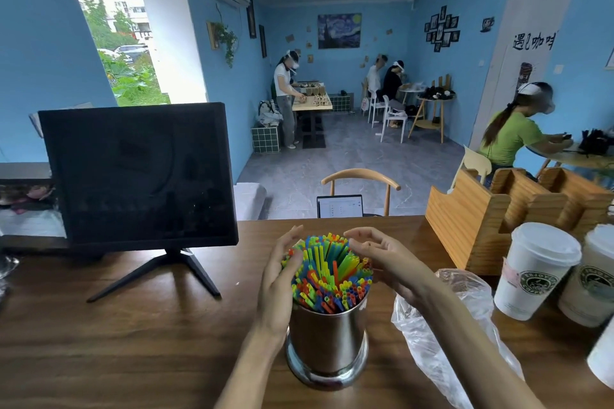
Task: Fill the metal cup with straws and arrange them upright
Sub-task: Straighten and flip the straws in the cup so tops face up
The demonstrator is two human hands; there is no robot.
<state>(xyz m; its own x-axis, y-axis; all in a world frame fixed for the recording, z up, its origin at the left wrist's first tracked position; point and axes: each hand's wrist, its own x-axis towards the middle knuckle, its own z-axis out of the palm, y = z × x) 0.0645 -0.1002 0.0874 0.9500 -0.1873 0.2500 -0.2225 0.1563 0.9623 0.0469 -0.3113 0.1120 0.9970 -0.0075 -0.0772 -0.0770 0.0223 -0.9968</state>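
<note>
Both open hands cupping straws (330, 271), left hand (278, 279) touching, right hand (382, 259) alongside, metal cup (327, 342) below

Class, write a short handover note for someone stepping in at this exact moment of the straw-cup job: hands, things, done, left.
Left hand: open, straight fingers pressing the left side of the straws.
Right hand: open, cupped at the bundle's right side; contact unclear.
Metal cup: upright on the wooden counter, packed with coloured straws.
Clear plastic bag: lies right of the cup, seemingly emptied.
Done: cup filled.
Left: many straws lean; gather and straighten them upright.
</note>
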